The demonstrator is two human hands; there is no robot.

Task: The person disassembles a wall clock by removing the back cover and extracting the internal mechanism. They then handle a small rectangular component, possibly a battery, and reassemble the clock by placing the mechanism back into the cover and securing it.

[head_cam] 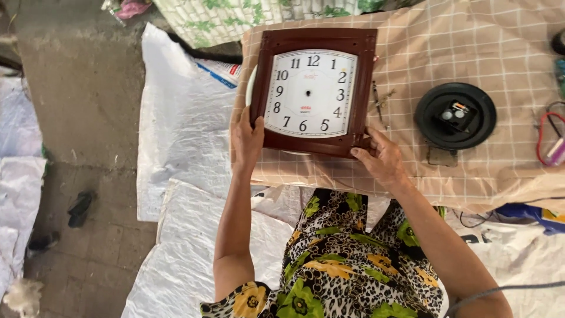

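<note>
both hands [247, 141] gripping brown square clock [312, 91]

Grey concrete floor [88, 118] – white woven sacks [182, 123] spread beside a checked-cloth table [471, 35].

Both hands grip a square brown plastic-framed wall clock [312, 91] with a white dial: left hand [247, 141] at its lower left corner, right hand [381, 156] at its lower right. It lies on the checked beige-covered tabletop [471, 47], near a round black plastic disc [455, 115].
</note>
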